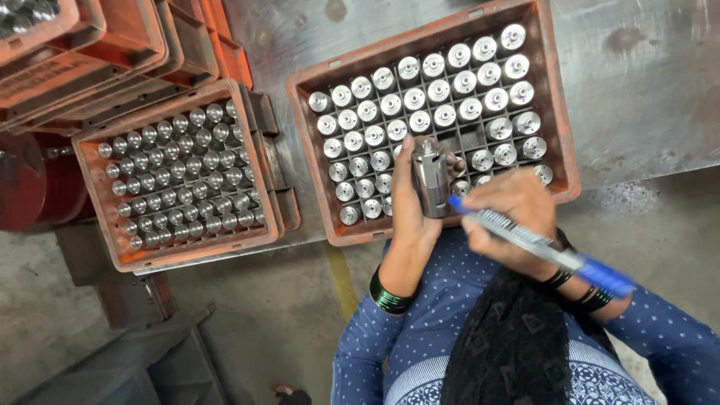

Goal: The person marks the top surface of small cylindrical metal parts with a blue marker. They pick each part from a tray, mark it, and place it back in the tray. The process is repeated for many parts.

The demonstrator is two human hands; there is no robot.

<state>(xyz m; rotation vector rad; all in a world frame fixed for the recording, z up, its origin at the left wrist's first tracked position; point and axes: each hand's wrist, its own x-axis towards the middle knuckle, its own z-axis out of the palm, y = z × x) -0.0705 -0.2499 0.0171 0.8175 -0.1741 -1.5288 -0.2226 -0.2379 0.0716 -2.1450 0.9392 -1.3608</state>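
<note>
Metal cylinder [430, 178] stands upright, long axis vertical, over the near edge of the orange crate [559, 112]. Left hand [409, 202] fingers wrap it. Right hand [511, 217], just beside on the right, pinches a blue pen [540, 244], tip touching the cylinder's lower side.

Silver-grey metal part [430, 176] in my left hand [409, 206], blue pen [540, 244] in my right hand [510, 217], rust-orange crates [559, 112] of shiny silver parts, my blue white-dotted sleeves [375, 337], green bangles [390, 298], black patterned scarf [510, 345], dull grey bench [645, 82].
</note>
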